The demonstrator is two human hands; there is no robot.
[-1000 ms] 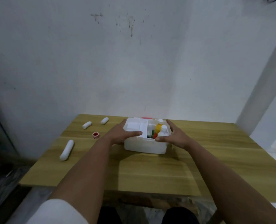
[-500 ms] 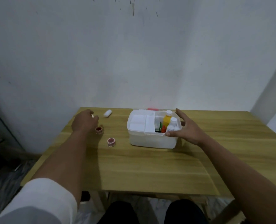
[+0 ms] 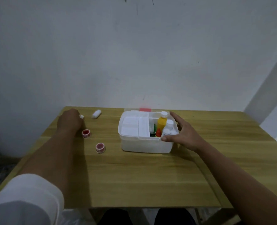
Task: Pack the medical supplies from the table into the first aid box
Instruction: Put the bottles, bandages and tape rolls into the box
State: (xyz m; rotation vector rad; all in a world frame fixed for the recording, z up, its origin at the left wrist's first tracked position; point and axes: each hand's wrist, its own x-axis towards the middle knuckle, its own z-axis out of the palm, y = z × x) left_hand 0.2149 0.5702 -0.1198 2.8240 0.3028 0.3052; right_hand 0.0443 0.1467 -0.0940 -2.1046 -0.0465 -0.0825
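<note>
**Left hand on a gauze roll, right hand on the box**

My left hand (image 3: 69,121) reaches to the far left corner of the wooden table (image 3: 134,176), knuckles up, fingers curled down over a small white gauze roll (image 3: 81,116) whose end just peeks out past my fingers. The hand covers the rest, so I cannot tell whether I truly grip it or only rest on it. My white sleeve (image 3: 25,200) fills the lower left of the view.

Just beside that hand, toward the wall, a second white gauze roll (image 3: 96,114) lies on its side, apart from my fingers. Nearer me sit two small tape rolls with red centres: one (image 3: 86,133) close by my wrist, the other (image 3: 100,147) a little nearer and to the right, between my forearm and the box.

The white first aid box (image 3: 144,146) stands open in the middle of the table. Its left part holds a white inner tray (image 3: 130,126). Its right compartment holds an upright yellow bottle (image 3: 162,123) with a white cap, a white bottle (image 3: 169,125) beside it, a small red-capped item (image 3: 158,132) and something green that I cannot make out.

My right hand (image 3: 185,135) lies open against the box's right side, fingers spread, thumb touching the near right rim.
</note>
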